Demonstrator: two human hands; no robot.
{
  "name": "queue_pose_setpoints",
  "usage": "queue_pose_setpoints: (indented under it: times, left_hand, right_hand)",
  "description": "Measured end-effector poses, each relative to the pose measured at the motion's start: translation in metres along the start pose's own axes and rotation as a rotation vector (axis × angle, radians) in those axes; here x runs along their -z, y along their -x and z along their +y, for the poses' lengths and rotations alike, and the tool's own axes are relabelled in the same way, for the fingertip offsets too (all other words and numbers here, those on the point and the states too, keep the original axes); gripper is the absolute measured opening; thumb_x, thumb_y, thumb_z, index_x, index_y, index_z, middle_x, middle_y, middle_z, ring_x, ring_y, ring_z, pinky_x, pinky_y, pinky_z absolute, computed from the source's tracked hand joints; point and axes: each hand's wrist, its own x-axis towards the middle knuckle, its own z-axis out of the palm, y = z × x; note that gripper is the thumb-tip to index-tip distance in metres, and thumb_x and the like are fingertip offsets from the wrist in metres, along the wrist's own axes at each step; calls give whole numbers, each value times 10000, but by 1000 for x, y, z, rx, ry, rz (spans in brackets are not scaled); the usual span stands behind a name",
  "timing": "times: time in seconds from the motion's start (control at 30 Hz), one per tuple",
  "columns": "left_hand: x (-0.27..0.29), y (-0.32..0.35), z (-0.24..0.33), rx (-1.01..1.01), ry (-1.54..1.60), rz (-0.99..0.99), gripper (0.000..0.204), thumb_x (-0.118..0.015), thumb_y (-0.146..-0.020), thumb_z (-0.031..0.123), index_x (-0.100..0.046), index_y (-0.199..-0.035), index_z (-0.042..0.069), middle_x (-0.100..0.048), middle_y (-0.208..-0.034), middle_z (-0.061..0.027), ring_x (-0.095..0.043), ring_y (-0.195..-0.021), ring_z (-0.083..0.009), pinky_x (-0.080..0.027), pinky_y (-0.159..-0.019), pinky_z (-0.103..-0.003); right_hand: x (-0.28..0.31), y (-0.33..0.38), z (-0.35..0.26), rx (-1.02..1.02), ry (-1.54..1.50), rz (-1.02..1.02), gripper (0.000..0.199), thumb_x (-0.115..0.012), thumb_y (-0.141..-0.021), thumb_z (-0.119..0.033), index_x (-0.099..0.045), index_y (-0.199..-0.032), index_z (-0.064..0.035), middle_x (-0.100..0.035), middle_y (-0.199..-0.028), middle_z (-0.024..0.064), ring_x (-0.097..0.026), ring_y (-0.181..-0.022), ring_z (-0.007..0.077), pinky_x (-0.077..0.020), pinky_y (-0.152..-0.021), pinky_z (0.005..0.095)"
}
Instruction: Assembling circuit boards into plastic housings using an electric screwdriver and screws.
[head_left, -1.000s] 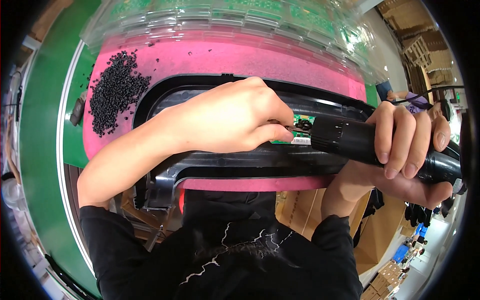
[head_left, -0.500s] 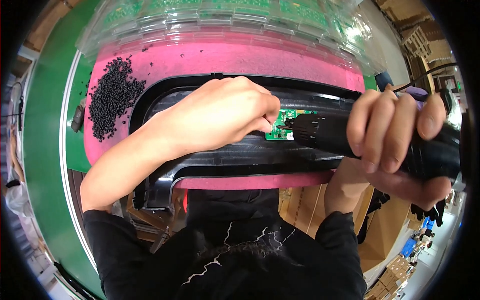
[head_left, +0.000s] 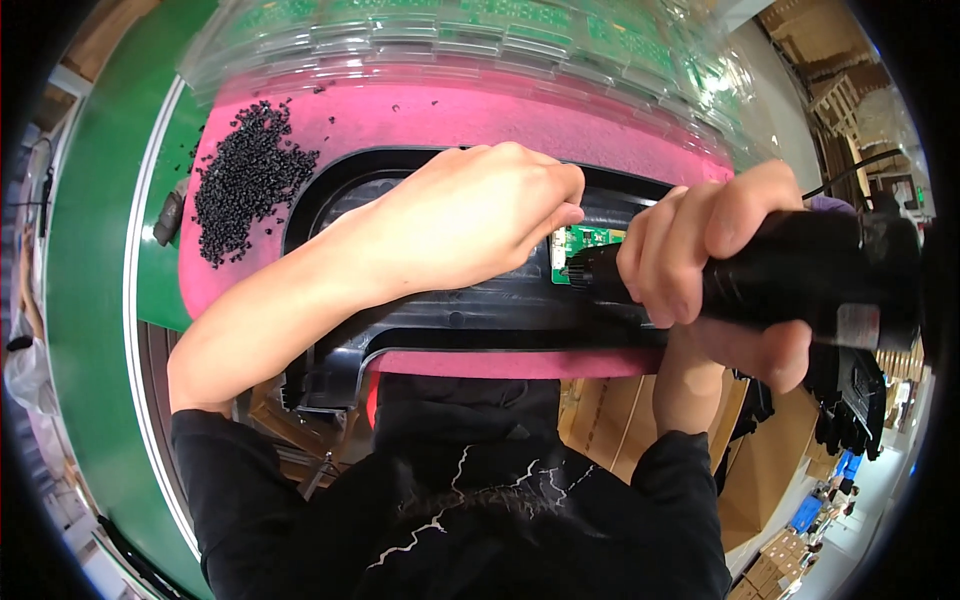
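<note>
A long black plastic housing (head_left: pixel 440 325) lies on a pink foam pad (head_left: pixel 470 115). A small green circuit board (head_left: pixel 580 245) sits inside the housing. My left hand (head_left: pixel 470 225) rests on the housing with its fingertips pinched together at the board's left edge. My right hand (head_left: pixel 720 270) grips a black electric screwdriver (head_left: pixel 810 275), whose nose points at the board from the right. The screwdriver's tip is hidden behind my fingers.
A heap of small black screws (head_left: pixel 245 180) lies on the pad's left end. Clear plastic trays holding green boards (head_left: pixel 520 35) stand behind the pad. A green conveyor belt (head_left: pixel 95 260) runs along the left. Cardboard boxes (head_left: pixel 770 470) sit lower right.
My right hand has brought the screwdriver up and closer to the camera, its nose staying at the board. My left hand has stayed by the board.
</note>
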Motion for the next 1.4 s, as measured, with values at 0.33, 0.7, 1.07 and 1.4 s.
queue_pose_setpoints:
  times: [0.33,0.7,1.07,1.4]
  left_hand:
    - [2,0,1,0,-25,-17,150,-589,-921,132,-584,-956,-14,-631,-866,-186,-609,-852,-424,-476,-702,-480]
    - [2,0,0,-43,-58,-120,183,-679,-840,85,-645,-992,-12,-665,-917,-158,-649,-843,-362,-522,-731,-421]
    - [-6,-8,-2,-190,248,-34,137,-711,-850,85,-674,-918,-27,-684,-855,-106,-657,-724,-227,-503,-647,-319]
    - [-7,-5,7,-5,-195,-185,626,-829,-704,169,-539,-1251,70,-605,-1110,-88,-640,-1006,-273,-532,-811,-385]
  right_hand:
    - [5,-6,6,-70,-30,-170,640,-804,-750,-574,-492,-1012,-80,-559,-663,-15,-537,-499,106,-454,-478,261]
    - [1,3,-4,30,-47,-30,678,-781,-769,-581,-498,-1109,-67,-570,-665,-21,-544,-499,97,-456,-484,249]
    - [14,7,-27,328,-35,100,602,-689,-825,-547,-503,-1131,-62,-552,-699,-38,-531,-520,61,-429,-522,228]
    - [31,43,-36,7,166,522,582,-574,-855,-560,-511,-1058,-18,-480,-607,10,-416,-429,110,-374,-461,278]
